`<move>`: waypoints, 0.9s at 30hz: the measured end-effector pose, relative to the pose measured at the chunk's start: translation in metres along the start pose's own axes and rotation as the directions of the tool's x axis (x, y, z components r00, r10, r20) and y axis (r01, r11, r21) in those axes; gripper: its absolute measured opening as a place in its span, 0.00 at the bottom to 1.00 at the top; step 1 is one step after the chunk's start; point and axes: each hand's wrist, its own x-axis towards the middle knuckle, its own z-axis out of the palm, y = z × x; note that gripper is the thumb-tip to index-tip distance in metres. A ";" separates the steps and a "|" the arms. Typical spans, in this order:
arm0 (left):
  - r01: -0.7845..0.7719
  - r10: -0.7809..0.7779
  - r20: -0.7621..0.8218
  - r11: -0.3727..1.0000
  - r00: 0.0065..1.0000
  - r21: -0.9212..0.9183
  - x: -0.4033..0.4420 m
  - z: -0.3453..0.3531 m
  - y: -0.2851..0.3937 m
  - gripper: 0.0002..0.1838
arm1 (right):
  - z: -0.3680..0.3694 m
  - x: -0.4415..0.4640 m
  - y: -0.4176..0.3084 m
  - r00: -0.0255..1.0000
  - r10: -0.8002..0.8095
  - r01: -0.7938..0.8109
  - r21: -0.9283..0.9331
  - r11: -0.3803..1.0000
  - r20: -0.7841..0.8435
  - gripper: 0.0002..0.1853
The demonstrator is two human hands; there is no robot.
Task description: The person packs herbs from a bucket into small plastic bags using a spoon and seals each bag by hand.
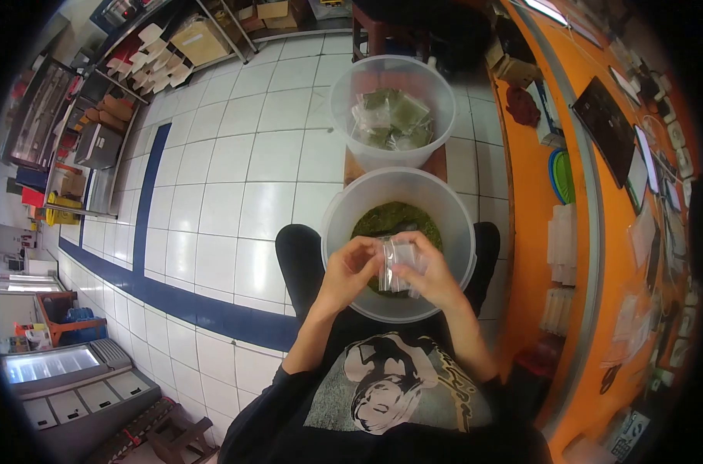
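Both hands are over a translucent round tub point(337, 224) that holds a green, mushy mass point(390, 214). Between them is a small clear plastic bag point(401, 256), possibly a stack of several. My right hand point(435, 277) grips it from the right, thumb across its front. On the other side, my left hand point(350, 272) pinches its left edge with thumb and fingers. A dark object in the tub is mostly hidden behind the hands. Just beyond stands a second translucent tub point(343, 116) with several flat clear packets of green filling point(405, 112).
An orange counter point(544, 255) with shelves runs along my right, bearing a dark laptop-like panel point(605, 124) and a phone point(646, 158). Metal shelving point(104, 213) lines the left. White floor tiles point(212, 189) lie between. My knees flank the near tub.
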 end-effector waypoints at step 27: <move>-0.086 0.068 -0.189 0.993 0.980 -0.086 0.003 -0.009 -0.001 0.16 | 0.036 0.000 -0.015 0.957 -0.273 0.214 -0.400 0.891 -0.095 0.13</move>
